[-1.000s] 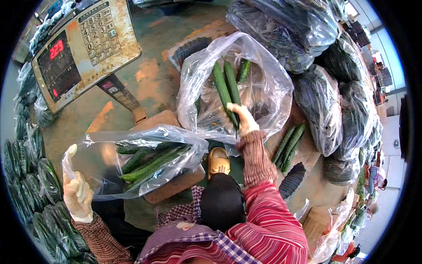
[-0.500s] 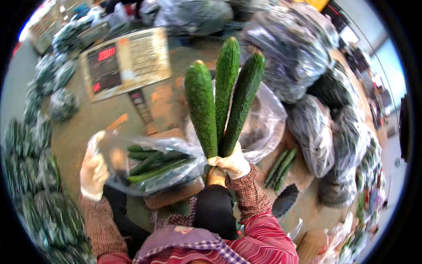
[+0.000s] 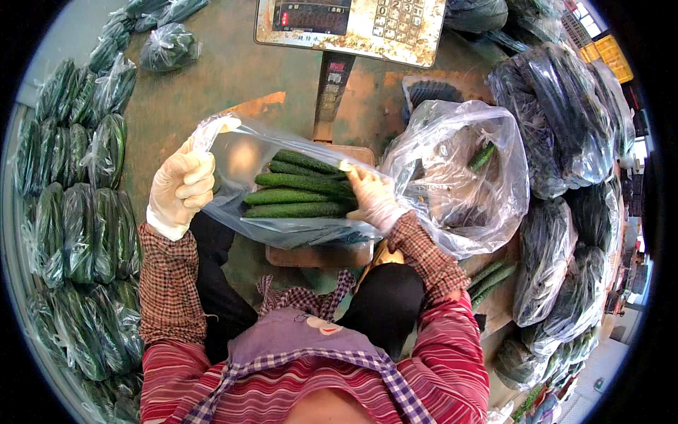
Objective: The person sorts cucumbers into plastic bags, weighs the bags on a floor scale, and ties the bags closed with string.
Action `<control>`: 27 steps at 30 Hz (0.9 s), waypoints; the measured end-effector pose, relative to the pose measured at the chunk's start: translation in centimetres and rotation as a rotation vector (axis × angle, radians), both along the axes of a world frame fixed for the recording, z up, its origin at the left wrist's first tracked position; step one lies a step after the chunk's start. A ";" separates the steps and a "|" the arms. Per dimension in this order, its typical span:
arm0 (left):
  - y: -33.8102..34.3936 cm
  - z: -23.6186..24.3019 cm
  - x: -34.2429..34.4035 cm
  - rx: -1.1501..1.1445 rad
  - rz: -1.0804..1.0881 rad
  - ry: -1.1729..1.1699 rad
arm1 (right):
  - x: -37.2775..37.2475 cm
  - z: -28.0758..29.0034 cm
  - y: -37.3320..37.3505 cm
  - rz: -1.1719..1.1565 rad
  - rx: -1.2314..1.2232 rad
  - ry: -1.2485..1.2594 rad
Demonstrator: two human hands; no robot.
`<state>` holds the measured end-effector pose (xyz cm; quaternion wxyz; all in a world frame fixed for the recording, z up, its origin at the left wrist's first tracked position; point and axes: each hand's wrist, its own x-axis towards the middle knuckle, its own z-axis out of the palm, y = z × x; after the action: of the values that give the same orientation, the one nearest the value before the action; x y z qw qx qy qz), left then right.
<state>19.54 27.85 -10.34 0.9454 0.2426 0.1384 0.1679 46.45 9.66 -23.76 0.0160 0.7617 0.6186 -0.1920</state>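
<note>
My left hand, in a pale glove, is closed on the gathered upper left edge of a clear plastic bag, holding its mouth open. Inside lie several long green cucumbers, side by side and roughly level. My right hand, gloved too, is at the cucumbers' right ends with its fingers curled over them; part of its grip is hidden. The bag rests over a brown weighing platform in front of my knees.
A larger open clear bag with a cucumber inside stands to the right. Loose cucumbers lie below it. A scale display rises on a post beyond. Bagged cucumbers line the left; large filled bags crowd the right.
My right hand has lowered the three upright cucumbers into the bag, where more now lie. My left hand still holds the bag's edge. The view has shifted.
</note>
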 end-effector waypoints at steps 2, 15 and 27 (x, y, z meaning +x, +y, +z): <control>-0.6 0.1 0.5 0.012 -0.021 0.068 | 1.3 0.4 -2.8 -0.012 0.089 -0.215; -5.1 8.7 0.8 0.365 0.179 0.042 | 6.8 13.3 -11.1 -0.062 0.971 -0.331; -3.7 0.8 3.9 0.308 0.122 0.143 | 16.1 -4.1 -5.5 -0.951 0.250 0.737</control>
<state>23.42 24.19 -9.50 0.8730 0.3869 0.1923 0.2265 62.54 4.11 -27.90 -0.3757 0.8338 0.1938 -0.3551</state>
